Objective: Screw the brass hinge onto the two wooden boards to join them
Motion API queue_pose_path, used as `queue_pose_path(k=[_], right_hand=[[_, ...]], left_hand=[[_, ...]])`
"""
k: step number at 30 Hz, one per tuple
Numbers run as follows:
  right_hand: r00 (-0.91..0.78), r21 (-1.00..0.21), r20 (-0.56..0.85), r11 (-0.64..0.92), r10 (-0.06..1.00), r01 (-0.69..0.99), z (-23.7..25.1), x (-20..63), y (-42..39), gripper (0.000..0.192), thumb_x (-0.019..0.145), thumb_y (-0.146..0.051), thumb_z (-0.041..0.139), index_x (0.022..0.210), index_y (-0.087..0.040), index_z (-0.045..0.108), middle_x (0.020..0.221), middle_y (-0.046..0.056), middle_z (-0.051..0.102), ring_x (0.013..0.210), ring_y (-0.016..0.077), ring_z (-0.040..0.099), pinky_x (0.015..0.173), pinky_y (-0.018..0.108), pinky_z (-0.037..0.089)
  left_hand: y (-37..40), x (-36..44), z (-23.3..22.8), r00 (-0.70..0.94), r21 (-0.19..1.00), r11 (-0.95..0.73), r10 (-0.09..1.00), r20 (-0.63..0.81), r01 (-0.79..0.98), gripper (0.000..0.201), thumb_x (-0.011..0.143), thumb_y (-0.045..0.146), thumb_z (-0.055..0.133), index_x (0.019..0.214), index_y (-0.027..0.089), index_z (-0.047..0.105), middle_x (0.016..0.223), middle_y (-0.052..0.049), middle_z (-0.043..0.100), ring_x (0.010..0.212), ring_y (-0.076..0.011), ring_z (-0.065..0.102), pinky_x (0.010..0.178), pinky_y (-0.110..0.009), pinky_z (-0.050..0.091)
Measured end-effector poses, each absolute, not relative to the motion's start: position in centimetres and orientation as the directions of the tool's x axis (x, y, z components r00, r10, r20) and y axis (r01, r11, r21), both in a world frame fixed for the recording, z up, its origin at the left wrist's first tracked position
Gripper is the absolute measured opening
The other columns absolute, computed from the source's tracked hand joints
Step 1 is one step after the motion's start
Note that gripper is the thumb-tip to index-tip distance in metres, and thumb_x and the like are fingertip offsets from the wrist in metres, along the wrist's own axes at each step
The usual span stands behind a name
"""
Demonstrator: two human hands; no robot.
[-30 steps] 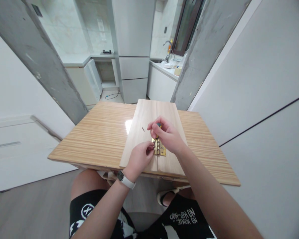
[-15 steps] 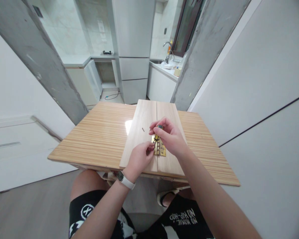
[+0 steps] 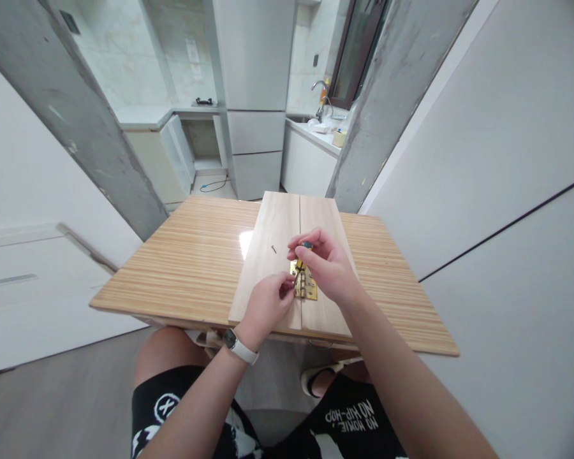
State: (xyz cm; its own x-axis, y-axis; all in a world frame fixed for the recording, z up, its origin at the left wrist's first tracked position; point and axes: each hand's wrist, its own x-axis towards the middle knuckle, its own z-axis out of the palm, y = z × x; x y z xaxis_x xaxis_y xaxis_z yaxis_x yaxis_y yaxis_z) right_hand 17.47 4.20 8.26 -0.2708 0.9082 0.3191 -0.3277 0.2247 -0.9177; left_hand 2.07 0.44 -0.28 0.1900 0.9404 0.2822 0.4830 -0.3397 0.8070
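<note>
Brass-coloured metal hinge (image 3: 305, 285) lies flat across the seam of two pale wooden boards (image 3: 272, 255) on the striped wooden bench (image 3: 191, 261). It looks light, stiff and slippery, best pinched at its edges. Left hand (image 3: 266, 307) fingers pinch its 9 o'clock edge; right hand (image 3: 326, 264) fingers grasp a small screwdriver (image 3: 304, 252) upright at 12 o'clock.

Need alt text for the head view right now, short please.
The right hand holds a small screwdriver upright on a brass hinge joining two wooden boards, while the left hand pinches the hinge's edge. A loose screw lies on the left board.
</note>
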Motion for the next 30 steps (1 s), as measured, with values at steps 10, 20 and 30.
queue_pose_path(k=[10, 20, 30], right_hand=[[-0.345, -0.914, 0.311, 0.179, 0.886, -0.364, 9.04, 17.50, 3.69, 0.022, 0.099, -0.038, 0.064, 0.099, -0.020, 0.077, 0.094, 0.006, 0.069, 0.082, 0.0187, 0.059, 0.074, 0.034, 0.048], [-0.321, -0.904, 0.324, 0.192, 0.890, -0.381, 8.69, 17.20, 3.72, 0.017, 0.098, -0.039, 0.068, 0.105, -0.024, 0.071, 0.102, 0.005, 0.072, 0.077, 0.0161, 0.059, 0.072, 0.033, 0.048], [-0.265, -0.918, 0.288, 0.187, 0.920, -0.350, 8.34, 17.31, 3.69, 0.019, 0.089, -0.035, 0.082, 0.098, -0.025, 0.069, 0.102, 0.003, 0.072, 0.089, 0.0181, 0.067, 0.083, 0.035, 0.052]], left_hand=[[0.38, 2.14, -0.22, 0.187, 0.813, -0.339, 0.941, 0.283, 0.473, 0.020, 0.091, 0.011, 0.065, 0.106, 0.022, 0.074, 0.099, -0.005, 0.078, 0.091, -0.0208, 0.073, 0.082, -0.031, 0.057], [0.47, 2.13, -0.52, 0.190, 0.808, -0.350, 0.937, 0.295, 0.474, 0.022, 0.090, 0.011, 0.065, 0.106, 0.023, 0.074, 0.099, -0.006, 0.078, 0.091, -0.0209, 0.073, 0.082, -0.031, 0.057], [0.35, 2.14, -0.23, 0.188, 0.809, -0.345, 0.939, 0.289, 0.476, 0.021, 0.090, 0.011, 0.065, 0.105, 0.023, 0.074, 0.098, -0.005, 0.078, 0.090, -0.0208, 0.072, 0.083, -0.031, 0.057]])
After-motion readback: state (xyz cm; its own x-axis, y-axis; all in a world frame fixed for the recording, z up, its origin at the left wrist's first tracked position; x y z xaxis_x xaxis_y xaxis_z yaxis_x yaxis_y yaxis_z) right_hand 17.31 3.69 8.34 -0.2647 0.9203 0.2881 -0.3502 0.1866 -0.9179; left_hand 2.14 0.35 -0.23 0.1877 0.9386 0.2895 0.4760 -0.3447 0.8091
